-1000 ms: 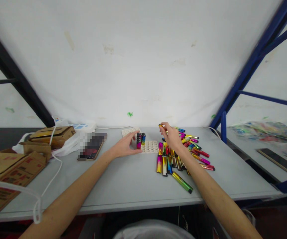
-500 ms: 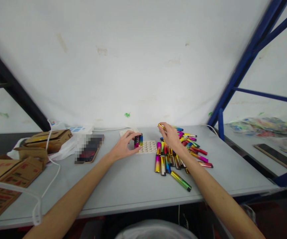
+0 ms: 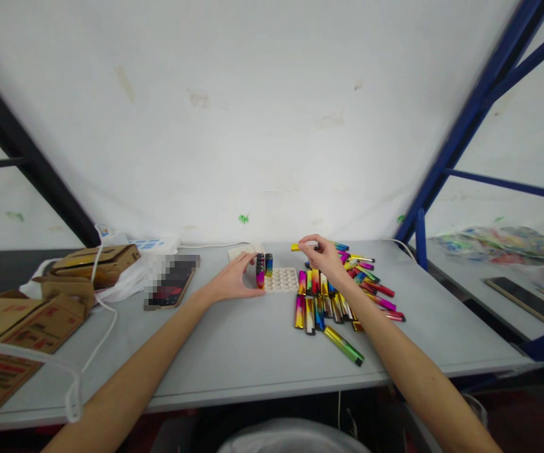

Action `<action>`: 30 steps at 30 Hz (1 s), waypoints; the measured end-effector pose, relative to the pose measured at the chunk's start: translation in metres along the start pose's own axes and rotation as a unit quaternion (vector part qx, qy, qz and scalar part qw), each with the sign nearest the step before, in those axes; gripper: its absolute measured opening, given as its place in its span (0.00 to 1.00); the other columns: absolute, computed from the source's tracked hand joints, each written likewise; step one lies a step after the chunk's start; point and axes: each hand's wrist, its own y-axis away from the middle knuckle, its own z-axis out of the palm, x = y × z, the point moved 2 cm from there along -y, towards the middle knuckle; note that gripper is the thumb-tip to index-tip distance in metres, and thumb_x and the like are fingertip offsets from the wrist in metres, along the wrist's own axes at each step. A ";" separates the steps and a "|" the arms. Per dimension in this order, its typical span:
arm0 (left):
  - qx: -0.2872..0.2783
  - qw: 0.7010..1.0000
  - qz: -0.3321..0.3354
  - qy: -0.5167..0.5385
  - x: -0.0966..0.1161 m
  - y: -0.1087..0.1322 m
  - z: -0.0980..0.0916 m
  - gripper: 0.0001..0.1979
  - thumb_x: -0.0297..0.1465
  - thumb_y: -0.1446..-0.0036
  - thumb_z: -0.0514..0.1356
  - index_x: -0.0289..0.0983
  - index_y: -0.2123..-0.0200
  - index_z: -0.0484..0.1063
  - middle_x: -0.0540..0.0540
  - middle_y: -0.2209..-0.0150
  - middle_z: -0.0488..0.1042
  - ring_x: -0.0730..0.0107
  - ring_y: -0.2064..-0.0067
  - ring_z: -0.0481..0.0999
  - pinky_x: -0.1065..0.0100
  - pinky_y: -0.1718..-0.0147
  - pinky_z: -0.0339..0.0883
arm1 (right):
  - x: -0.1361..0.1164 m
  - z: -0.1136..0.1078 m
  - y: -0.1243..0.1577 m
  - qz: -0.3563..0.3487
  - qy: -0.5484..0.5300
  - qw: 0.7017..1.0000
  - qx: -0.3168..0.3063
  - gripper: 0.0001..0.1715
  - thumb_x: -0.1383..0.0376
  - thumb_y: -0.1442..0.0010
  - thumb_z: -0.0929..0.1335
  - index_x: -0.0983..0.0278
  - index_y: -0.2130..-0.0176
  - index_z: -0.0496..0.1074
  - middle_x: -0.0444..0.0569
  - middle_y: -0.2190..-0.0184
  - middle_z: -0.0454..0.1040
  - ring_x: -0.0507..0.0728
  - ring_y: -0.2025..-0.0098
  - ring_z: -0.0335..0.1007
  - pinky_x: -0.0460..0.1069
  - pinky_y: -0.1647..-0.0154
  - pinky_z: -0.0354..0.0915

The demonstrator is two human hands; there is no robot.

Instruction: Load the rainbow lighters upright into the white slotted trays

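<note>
A white tray with round holes lies mid-table, with a few multicoloured tubes standing upright at its left end. My left hand rests against that end, its fingers curled around the standing tubes. Above the far side of a heap of multicoloured tubes my right hand is lifted. It pinches one yellow-tipped tube that lies level and points left.
A second white tray lies behind the first. A phone lies to the left, beside cardboard boxes, a white power strip and a white cable. Blue shelf posts rise at the right, with another table beyond.
My right hand has turned the pinched tube so that it lies level, pointing left. My left hand has stayed at the standing tubes. The view has shifted slightly.
</note>
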 end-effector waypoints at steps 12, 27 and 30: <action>-0.022 0.999 -0.016 -0.043 -0.008 -0.003 0.007 0.30 0.55 0.54 0.73 0.40 0.58 0.76 0.40 0.58 0.78 0.46 0.56 0.78 0.51 0.55 0.74 | -0.010 0.021 0.014 0.097 -0.127 0.978 -0.135 0.31 0.35 0.40 0.70 0.60 0.62 0.68 0.34 0.79 0.55 0.48 0.81 0.49 0.44 0.80 0.52; -0.023 0.998 -0.013 -0.054 -0.003 -0.002 0.006 0.27 0.55 0.53 0.72 0.41 0.62 0.73 0.43 0.62 0.76 0.51 0.62 0.77 0.54 0.61 0.73 | 0.001 0.044 0.023 0.215 -0.112 0.969 -0.038 0.27 0.49 0.32 0.59 0.57 0.78 0.49 0.36 0.85 0.41 0.49 0.83 0.33 0.46 0.84 0.36; -0.022 0.999 -0.009 -0.049 -0.002 -0.002 0.005 0.27 0.55 0.53 0.71 0.41 0.62 0.73 0.43 0.63 0.76 0.52 0.62 0.77 0.55 0.62 0.72 | 0.003 0.043 0.022 0.197 -0.115 0.973 -0.039 0.26 0.50 0.33 0.59 0.56 0.78 0.49 0.36 0.86 0.42 0.49 0.83 0.33 0.46 0.84 0.36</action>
